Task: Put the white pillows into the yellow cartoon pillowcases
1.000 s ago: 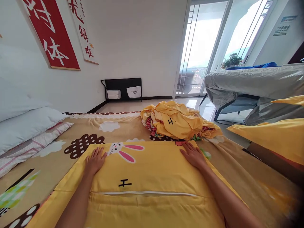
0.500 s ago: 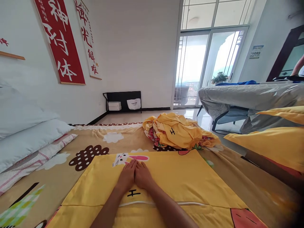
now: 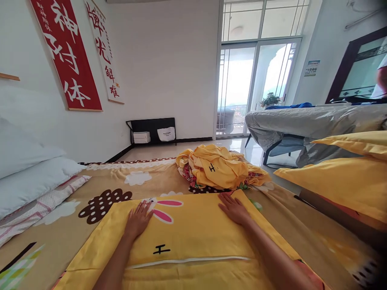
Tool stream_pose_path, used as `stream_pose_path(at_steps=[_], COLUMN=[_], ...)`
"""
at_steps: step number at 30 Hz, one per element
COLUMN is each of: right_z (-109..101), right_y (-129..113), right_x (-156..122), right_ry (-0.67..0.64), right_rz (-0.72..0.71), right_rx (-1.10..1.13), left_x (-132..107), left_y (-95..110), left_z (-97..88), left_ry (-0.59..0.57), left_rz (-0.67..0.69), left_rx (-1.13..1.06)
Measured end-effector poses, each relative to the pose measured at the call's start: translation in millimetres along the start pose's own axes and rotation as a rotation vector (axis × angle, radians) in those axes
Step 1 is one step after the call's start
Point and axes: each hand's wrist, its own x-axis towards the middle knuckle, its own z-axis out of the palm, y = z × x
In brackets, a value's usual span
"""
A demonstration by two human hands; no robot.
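Observation:
A yellow pillowcase (image 3: 199, 229) with a printed rabbit, a black mark and a white-edged opening lies flat on the bed in front of me. My left hand (image 3: 139, 219) rests palm down on its left part, fingers stretched over the rabbit's face (image 3: 149, 201). On the far right part, close to the top edge, my right hand (image 3: 235, 207) lies flat with its fingers spread. Both hands touch the cloth and neither grips it. Just past the far edge sits a crumpled heap of yellow pillowcases (image 3: 223, 161).
White pillows (image 3: 39, 185) lie at the left on the patterned bedspread (image 3: 102, 177). Stacked yellow pillows (image 3: 338, 173) stand at the right. Behind them is a plastic-covered table (image 3: 317, 119) with a chair (image 3: 281, 147). Part of a person (image 3: 382, 78) shows at the far right.
My hands were together near the rabbit print. They have slid apart across the cloth, the left one to the left and the right one to the right. The view has shifted slightly rightward.

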Motion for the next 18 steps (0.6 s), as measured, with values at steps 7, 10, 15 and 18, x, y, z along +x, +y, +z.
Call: stream_pose_path(at_steps=[7,10,15,18], right_z=[-28.9,-10.5,20.2,12.5], right_y=[-21.5,-109.4,-153.4,-87.5], right_x=[-39.0,-49.5,-69.5,-82.4], right_ry=[0.119,0.15,0.057,0.029], right_rz=[0.235,-0.008,-0.236,-0.101], right_rx=[-0.039,-0.009,0.075,0.081], left_x=[-21.4,-39.5,-64.8,-72.3], left_y=[63.4,129.7,150.0,82.4], left_z=[-20.0,-17.1,-8.1,-11.7], left_ry=[0.046,-0.016,-0.135,-0.122], left_rz=[-0.118,0.273,0.449,0.245], left_rx=[0.062,-0.06,-0.1,-0.001])
